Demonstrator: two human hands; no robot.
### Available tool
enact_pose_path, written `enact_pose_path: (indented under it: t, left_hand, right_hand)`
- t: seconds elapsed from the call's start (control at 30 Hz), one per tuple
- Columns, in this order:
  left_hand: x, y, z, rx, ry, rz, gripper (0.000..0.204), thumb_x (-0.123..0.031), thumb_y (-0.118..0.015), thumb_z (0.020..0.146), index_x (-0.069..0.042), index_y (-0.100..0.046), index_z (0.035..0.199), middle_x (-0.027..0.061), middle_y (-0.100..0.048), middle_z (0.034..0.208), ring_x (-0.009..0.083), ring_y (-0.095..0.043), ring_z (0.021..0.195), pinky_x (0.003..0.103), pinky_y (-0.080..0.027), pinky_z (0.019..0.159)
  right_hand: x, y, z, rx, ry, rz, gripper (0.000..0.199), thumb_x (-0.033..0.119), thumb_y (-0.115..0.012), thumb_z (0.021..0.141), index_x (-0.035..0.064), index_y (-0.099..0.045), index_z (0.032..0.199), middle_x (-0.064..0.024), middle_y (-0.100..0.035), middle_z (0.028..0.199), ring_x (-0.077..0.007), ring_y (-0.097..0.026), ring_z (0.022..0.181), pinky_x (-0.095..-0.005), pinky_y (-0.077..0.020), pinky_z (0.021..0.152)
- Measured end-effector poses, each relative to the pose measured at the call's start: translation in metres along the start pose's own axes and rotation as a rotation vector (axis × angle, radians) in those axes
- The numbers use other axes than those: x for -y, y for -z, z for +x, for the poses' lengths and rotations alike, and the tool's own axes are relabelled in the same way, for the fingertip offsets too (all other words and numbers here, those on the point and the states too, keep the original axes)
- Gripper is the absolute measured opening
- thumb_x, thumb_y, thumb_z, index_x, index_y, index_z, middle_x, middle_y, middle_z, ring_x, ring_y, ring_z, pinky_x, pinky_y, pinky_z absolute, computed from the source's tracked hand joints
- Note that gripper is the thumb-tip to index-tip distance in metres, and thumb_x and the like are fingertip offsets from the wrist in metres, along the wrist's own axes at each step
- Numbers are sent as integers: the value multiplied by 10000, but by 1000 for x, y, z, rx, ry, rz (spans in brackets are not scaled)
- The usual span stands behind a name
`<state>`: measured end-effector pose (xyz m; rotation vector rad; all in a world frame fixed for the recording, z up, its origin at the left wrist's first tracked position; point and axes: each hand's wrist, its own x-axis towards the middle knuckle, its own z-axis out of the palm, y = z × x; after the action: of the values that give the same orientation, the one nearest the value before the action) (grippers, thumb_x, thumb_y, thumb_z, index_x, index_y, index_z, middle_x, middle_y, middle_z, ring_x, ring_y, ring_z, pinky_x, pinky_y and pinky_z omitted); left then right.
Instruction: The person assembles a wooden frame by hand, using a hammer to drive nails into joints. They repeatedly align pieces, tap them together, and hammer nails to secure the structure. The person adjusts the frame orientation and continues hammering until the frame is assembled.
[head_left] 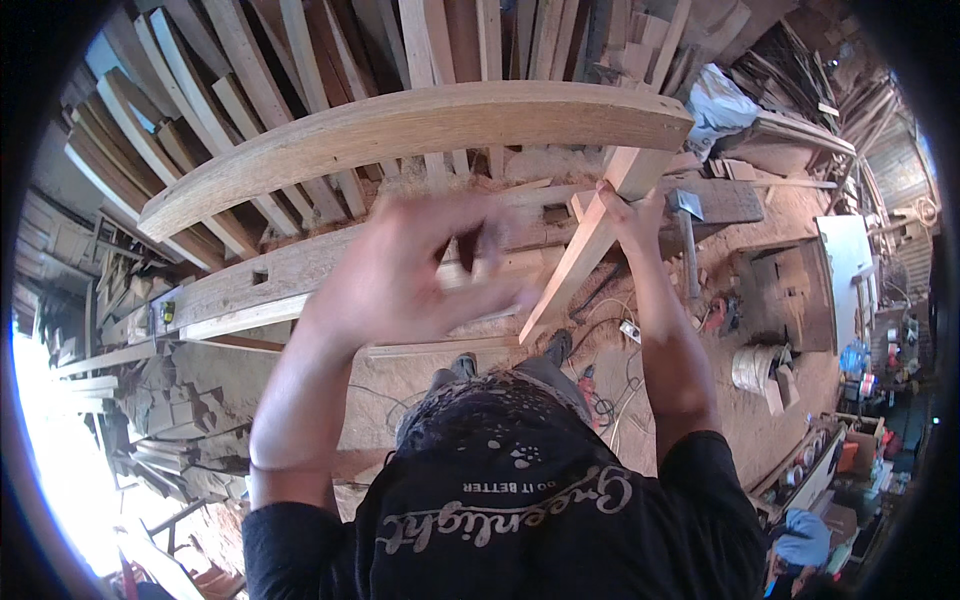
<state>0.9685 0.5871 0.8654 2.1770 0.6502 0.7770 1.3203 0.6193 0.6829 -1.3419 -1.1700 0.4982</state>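
Note:
A long wooden beam (420, 125) stretches across in front of me, its right end meeting a squared wooden post (575, 268) that slants down toward my feet. My right hand (632, 215) grips the post just below that end, with the thumb on its near face. My left hand (425, 262) is in the air over a thick timber (285, 266) with a square hole, smeared by motion. Its thumb and fingers are spread apart, and nothing shows between them.
Several boards (265, 75) stand in a row beyond the beam. To the right lie a long-handled tool with a metal head (688, 225), a red power tool (717, 316) and a round tub (756, 368). Cords (625, 370) trail over the dusty floor near my feet.

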Motion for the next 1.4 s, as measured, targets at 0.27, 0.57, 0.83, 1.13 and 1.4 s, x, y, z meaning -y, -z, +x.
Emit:
enact_pose_path:
  t: [0.27, 0.57, 0.83, 1.13, 1.4]
  left_hand:
    - [153, -53, -197, 567, 732, -221, 539, -474, -746, 975, -49, -671, 1298, 128, -742, 1147, 237, -706, 1037, 361, -564, 877]
    - [206, -173, -302, 711, 763, -404, 702, -635, -504, 1055, -45, -628, 1415, 213, -678, 1347, 296, -607, 1290, 407, -462, 1097]
    - [200, -251, -367, 598, 1250, -542, 674, -677, -447, 1044, -206, -614, 1496, 140, -615, 1490, 239, -573, 1339, 409, -411, 1157]
    - [167, -332, -463, 495, 1226, -119, 767, -721, -456, 1012, -104, -649, 1425, 199, -507, 1581, 400, -458, 1470, 452, -355, 1224]
    - [42, -364, -422, 656, 1002, -112, 732, -733, -476, 1002, -209, -600, 1498, 64, -444, 1655, 380, -258, 1585, 556, -191, 1289]
  right_hand:
    - [10, -12, 4, 30, 19, 36, 575, 54, -848, 808, -19, -538, 1286, -126, -686, 1088, -214, -706, 927, -351, -581, 806]
    - [16, -11, -2, 26, -31, 8, 637, 113, -871, 814, -32, -512, 1320, -154, -687, 1139, -222, -712, 963, -346, -589, 825]
    - [-74, -15, -115, -136, -150, 60, 976, 329, -865, 877, -61, -301, 1572, -305, -478, 1516, -323, -523, 1385, -426, -453, 1131]
    - [-205, 134, -547, 1135, -1396, 2, 649, 616, -544, 1035, 135, -634, 1461, -141, -645, 1424, -268, -597, 1293, -378, -470, 1097]
    - [-245, 240, -637, 1628, -311, -398, 534, 509, -541, 1062, 208, -589, 1501, -93, -668, 1399, -267, -658, 1216, -429, -539, 1029]
